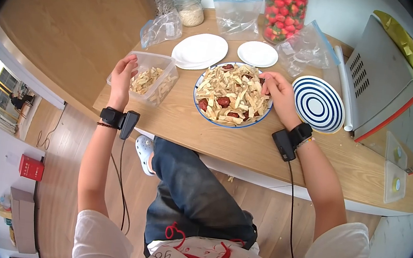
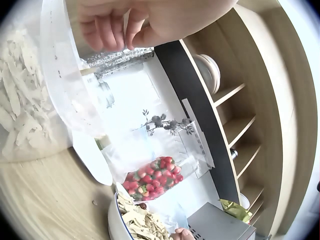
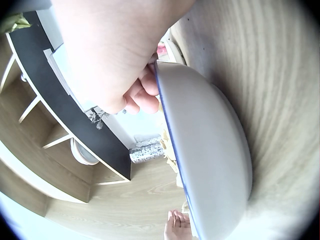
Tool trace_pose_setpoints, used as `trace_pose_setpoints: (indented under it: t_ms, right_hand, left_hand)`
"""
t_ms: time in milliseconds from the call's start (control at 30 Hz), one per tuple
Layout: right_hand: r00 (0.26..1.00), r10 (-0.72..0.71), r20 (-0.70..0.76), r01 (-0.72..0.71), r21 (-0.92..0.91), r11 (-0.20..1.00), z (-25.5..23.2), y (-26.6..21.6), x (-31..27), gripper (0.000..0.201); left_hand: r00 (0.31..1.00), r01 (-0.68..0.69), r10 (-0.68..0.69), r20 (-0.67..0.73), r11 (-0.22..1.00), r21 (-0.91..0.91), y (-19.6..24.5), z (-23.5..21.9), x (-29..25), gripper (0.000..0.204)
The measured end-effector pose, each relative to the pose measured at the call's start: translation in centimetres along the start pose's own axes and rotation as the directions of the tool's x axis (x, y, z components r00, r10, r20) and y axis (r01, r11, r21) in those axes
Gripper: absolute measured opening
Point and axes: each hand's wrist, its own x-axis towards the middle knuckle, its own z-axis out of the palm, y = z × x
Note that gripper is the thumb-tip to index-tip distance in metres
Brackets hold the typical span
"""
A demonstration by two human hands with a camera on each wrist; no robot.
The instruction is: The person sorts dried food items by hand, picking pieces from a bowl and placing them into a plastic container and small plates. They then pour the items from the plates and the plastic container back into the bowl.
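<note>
Nearest the person, the bowl point(image 3: 212, 135) stands upright on the wooden table point(image 1: 181, 128), heaped with pale strips point(image 1: 237, 86) and dark red fruits point(image 1: 223, 101). The right hand point(image 1: 280, 96) is at the bowl's right edge, fingers bent inward over the rim; whether they pinch anything cannot be told. The left hand point(image 1: 122, 81) is loosely curled beside the plastic container point(image 1: 165, 64), left of the bowl, with no item seen in its grasp. The container holds more strips.

Handling, in this inspector's judgement: work shallowly and lightly, since the heap sits high and pieces could slip over the rim. Fingers should avoid bearing down on the bowl's edge, which might tip it; the left hand could steady the container's wall.

Right of the bowl lies a blue-ringed plate point(image 1: 318, 105). Beyond the bowl are an oval white plate point(image 1: 200, 52) and a smaller white plate point(image 1: 257, 54); farther beyond it, a clear bag point(image 1: 237, 18) and strawberries point(image 1: 284, 15).
</note>
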Motion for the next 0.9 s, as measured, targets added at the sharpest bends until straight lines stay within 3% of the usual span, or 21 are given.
trace_pose_setpoints:
  t_ms: [67,167,233,300,400,500,633,733,900]
  right_hand:
    - [1.0,-0.002,0.003,0.002,-0.019,1.0,0.0,-0.2,-0.1,0.022]
    - [1.0,0.004,-0.006,-0.004,-0.012,1.0,0.1,-0.2,-0.1,0.022]
    - [1.0,0.006,-0.005,-0.006,-0.008,1.0,0.1,-0.3,-0.1,0.022]
    - [1.0,0.011,-0.009,-0.011,-0.006,1.0,0.1,-0.4,-0.2,0.022]
    - [1.0,0.021,-0.009,-0.021,-0.004,1.0,0.2,-0.2,0.0,0.022]
    - [1.0,0.017,-0.003,-0.017,-0.003,1.0,0.0,-0.1,0.0,0.022]
    - [1.0,0.005,0.0,-0.005,-0.01,1.0,0.1,-0.3,-0.1,0.022]
    - [1.0,0.0,0.004,0.001,-0.017,1.0,0.1,-0.4,-0.1,0.022]
    - [1.0,0.02,-0.002,-0.02,-0.018,1.0,0.2,-0.5,-0.2,0.022]
  left_hand:
    - [0.999,-0.014,0.015,-0.029,0.999,0.046,0.0,0.3,-0.6,0.025]
    - [0.986,-0.143,0.127,0.106,0.976,0.165,0.1,1.5,-1.3,0.023]
    - [0.964,-0.173,0.138,0.226,0.975,0.142,0.4,2.9,-2.4,0.021]
    - [0.913,-0.22,0.164,0.373,0.969,0.111,1.2,4.5,-3.8,0.021]
    - [0.839,-0.339,0.101,0.535,0.865,0.369,3.0,7.2,-6.4,0.021]
    - [0.709,-0.532,0.172,0.683,0.767,0.36,2.4,9.1,-7.6,0.024]
    - [0.778,-0.448,0.134,0.614,0.804,0.392,2.0,10.3,-7.9,0.026]
    - [0.799,-0.445,0.182,0.573,0.82,0.36,1.5,10.8,-7.5,0.026]
    - [0.786,-0.571,0.308,0.536,0.694,0.439,0.3,10.8,-6.5,0.024]
